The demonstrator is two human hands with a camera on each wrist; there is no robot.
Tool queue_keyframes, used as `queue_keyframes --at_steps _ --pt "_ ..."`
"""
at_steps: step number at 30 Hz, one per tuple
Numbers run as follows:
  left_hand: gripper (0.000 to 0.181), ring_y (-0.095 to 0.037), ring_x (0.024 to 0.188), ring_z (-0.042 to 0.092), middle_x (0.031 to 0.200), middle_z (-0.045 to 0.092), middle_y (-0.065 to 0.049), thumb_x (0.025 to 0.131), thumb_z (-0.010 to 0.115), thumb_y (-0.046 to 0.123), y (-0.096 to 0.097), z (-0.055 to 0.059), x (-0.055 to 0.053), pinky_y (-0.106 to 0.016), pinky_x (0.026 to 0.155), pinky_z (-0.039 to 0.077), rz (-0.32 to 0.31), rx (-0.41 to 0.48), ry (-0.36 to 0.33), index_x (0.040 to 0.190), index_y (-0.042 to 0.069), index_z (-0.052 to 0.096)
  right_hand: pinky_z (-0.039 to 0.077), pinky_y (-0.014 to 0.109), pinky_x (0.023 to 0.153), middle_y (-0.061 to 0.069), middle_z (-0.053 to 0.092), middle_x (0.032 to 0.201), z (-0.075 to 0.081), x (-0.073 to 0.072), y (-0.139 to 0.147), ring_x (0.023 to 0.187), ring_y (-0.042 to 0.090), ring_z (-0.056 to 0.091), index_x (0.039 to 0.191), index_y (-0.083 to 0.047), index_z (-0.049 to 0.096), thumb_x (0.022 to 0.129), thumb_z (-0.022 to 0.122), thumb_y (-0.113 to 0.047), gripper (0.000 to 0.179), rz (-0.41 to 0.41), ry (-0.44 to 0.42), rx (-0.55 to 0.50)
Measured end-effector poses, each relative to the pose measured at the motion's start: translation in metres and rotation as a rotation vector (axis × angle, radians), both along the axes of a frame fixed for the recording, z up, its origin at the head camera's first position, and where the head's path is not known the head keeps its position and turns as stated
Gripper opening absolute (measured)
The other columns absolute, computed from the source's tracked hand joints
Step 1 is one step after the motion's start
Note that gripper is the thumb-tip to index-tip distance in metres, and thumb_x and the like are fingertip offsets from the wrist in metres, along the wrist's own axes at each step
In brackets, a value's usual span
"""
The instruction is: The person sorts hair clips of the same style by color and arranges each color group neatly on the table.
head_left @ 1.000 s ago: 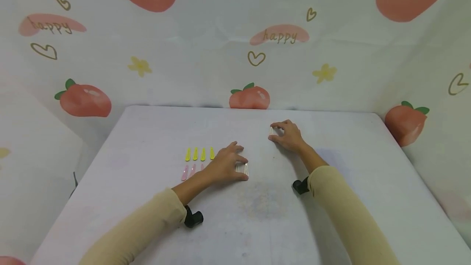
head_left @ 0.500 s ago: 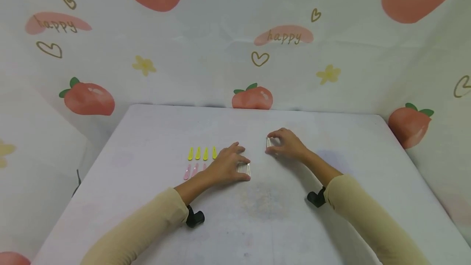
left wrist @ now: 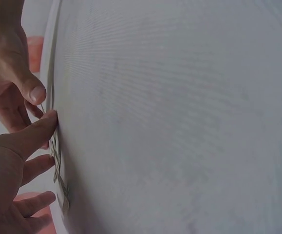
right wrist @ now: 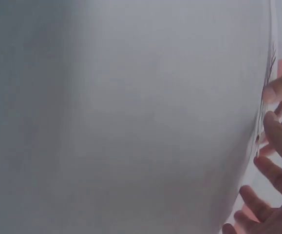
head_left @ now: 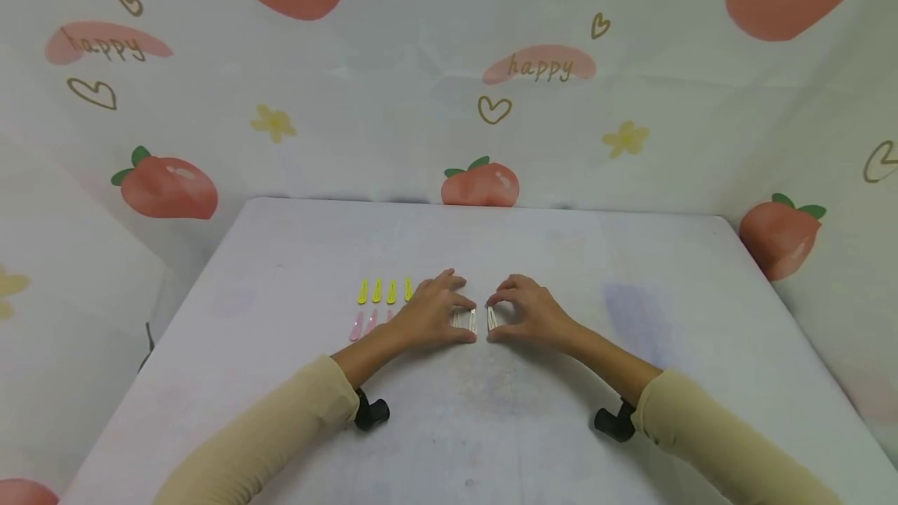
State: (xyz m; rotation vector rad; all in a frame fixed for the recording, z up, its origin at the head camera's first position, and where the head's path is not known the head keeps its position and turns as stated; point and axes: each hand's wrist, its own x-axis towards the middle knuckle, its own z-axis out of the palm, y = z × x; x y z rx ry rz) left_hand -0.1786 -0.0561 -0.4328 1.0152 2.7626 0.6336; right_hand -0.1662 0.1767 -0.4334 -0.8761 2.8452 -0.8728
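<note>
My left hand (head_left: 431,314) pinches a slim white hair clip (head_left: 473,321) by its two ends, thumb at the near end and index finger at the far end. More pale clips (head_left: 457,319) show under that hand. Facing it from the right, my right hand (head_left: 536,316) holds white hair clips (head_left: 491,319) the same way, close beside the left hand's clip with a narrow gap between. In the left wrist view, the left thumb (left wrist: 41,129) and fingertips are right at the row of clips along the tabletop.
Several yellow snap hair clips (head_left: 376,291) lie in a row left of my left hand. Nearer to me is a row of pink clips (head_left: 357,326), partly hidden by the left hand. The white table (head_left: 561,427) ends at a peach-print backdrop (head_left: 393,84).
My right hand has come toward me and to the left with its white clips, from the far part of the table to beside the left hand. The left hand has stayed in place.
</note>
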Motion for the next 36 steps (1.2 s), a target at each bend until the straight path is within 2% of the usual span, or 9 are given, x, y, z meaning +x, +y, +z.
queue_keyframes --at_steps 7,11,21,27,30,33,36 --pt "0.050 -0.035 0.145 0.029 0.143 0.052 -0.015 0.079 0.083 0.044 0.000 -0.001 0.001 -0.056 0.113 0.028 0.001 0.004 -0.008 0.119 0.015 0.075 0.039 0.061 0.098 0.009 0.059 0.121 0.000 0.007 -0.007 0.121 0.031 0.051 0.110 -0.016 0.073 0.073 0.088 -0.036 0.044 -0.052 -0.031 0.042" --pt "0.050 -0.035 0.145 0.029 0.144 0.052 -0.016 0.079 0.083 0.044 -0.001 -0.001 0.000 -0.057 0.113 0.028 -0.007 0.010 -0.006 0.119 0.015 0.075 0.039 0.060 0.099 0.008 0.059 0.122 0.000 0.008 -0.008 0.120 0.030 0.051 0.111 -0.017 0.072 0.073 0.089 -0.035 0.045 -0.064 -0.041 0.042" --pt "0.051 -0.038 0.146 0.028 0.143 0.052 -0.018 0.078 0.083 0.046 -0.004 -0.003 -0.004 -0.057 0.112 0.030 -0.027 0.027 0.006 0.116 0.014 0.074 0.039 0.059 0.099 0.008 0.058 0.122 -0.001 0.006 -0.006 0.119 0.030 0.052 0.113 -0.016 0.071 0.072 0.089 -0.037 0.049 -0.041 -0.043 0.048" --pt "0.047 -0.040 0.147 0.024 0.144 0.049 -0.019 0.077 0.082 0.049 -0.004 -0.002 -0.010 -0.060 0.112 0.029 -0.050 0.011 -0.013 0.111 0.018 0.073 0.039 0.059 0.100 0.008 0.058 0.124 0.002 0.004 0.005 0.119 0.028 0.053 0.124 -0.013 0.067 0.072 0.089 -0.039 0.062 0.012 -0.068 0.020" --pt "0.048 -0.039 0.147 0.024 0.145 0.049 -0.017 0.078 0.079 0.054 -0.006 0.000 -0.014 -0.060 0.111 0.028 -0.058 -0.006 -0.022 0.111 0.020 0.072 0.037 0.060 0.102 0.009 0.058 0.126 0.007 0.001 0.016 0.120 0.029 0.054 0.130 -0.010 0.063 0.074 0.088 -0.039 0.067 0.006 -0.075 0.031" --pt "0.047 -0.036 0.145 0.030 0.143 0.051 -0.016 0.084 0.074 0.053 -0.012 0.003 -0.019 -0.059 0.111 0.030 -0.046 0.024 -0.025 0.114 0.017 0.072 0.034 0.060 0.105 0.013 0.056 0.130 0.013 -0.005 0.034 0.124 0.032 0.051 0.133 -0.008 0.061 0.079 0.084 -0.036 0.065 -0.041 -0.017 0.086" --pt "0.042 -0.032 0.138 0.043 0.140 0.054 -0.014 0.091 0.069 0.044 -0.025 0.006 -0.028 -0.055 0.109 0.035 0.006 0.073 -0.018 0.118 0.012 0.070 0.032 0.060 0.106 0.018 0.054 0.135 0.019 -0.013 0.059 0.129 0.037 0.047 0.135 -0.006 0.059 0.084 0.080 -0.034 0.062 -0.082 0.151 0.230"
